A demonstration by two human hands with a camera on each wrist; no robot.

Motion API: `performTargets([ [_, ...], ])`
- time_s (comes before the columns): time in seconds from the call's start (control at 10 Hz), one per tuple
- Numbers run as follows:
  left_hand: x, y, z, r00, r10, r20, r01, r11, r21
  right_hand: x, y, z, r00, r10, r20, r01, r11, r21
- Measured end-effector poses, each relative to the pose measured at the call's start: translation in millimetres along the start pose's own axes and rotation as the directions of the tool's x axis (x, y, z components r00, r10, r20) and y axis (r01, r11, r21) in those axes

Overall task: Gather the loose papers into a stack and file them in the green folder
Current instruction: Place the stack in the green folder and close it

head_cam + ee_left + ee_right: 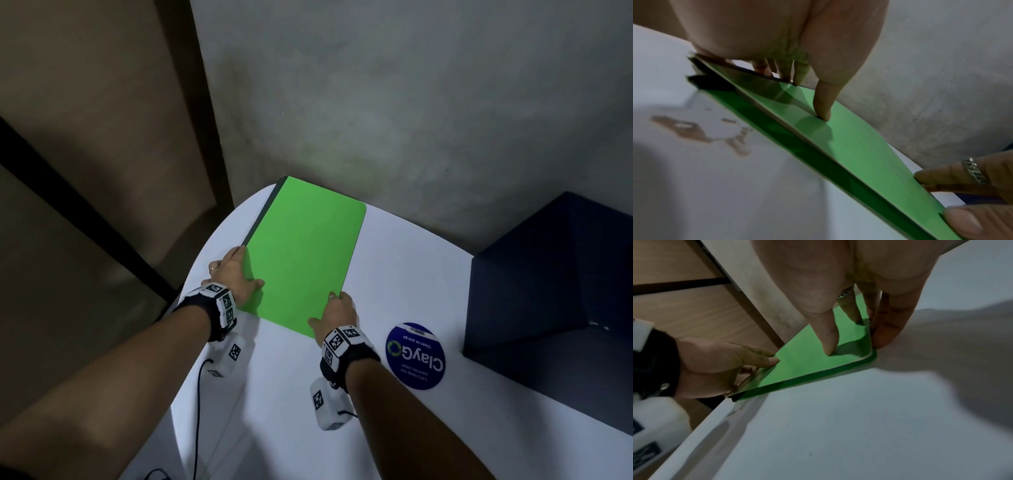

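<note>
A closed green folder (301,253) and a round blue sticker (415,356) are seen lying on the white counter (404,260).

You see dim, soft light, blurred wide-angle edges, and broad hand shadows across the round white table (838,426).

Both my forearms reach forward, each wrist banded. My left hand (236,274) grips the folder (301,250) at its near left edge, thumb (823,104) on top, fingers (785,71) curled over the edge. My right hand (334,313) pinches its near right corner, thumb (830,339) on top, ring visible on one finger.
</note>
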State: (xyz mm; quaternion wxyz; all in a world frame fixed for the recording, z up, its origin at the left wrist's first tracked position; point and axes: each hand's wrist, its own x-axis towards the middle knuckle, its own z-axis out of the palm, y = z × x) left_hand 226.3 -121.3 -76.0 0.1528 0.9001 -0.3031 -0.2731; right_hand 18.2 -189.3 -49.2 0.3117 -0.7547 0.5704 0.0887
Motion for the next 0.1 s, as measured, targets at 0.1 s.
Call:
performTargets([
  [0.1, -5.1, 4.9, -7.3, 1.000, 0.006, 0.002, -0.006, 1.000, -0.005, 1.4, 3.7, -9.5, 1.000, -0.026, 0.009, 0.025, 0.998, 0.050],
])
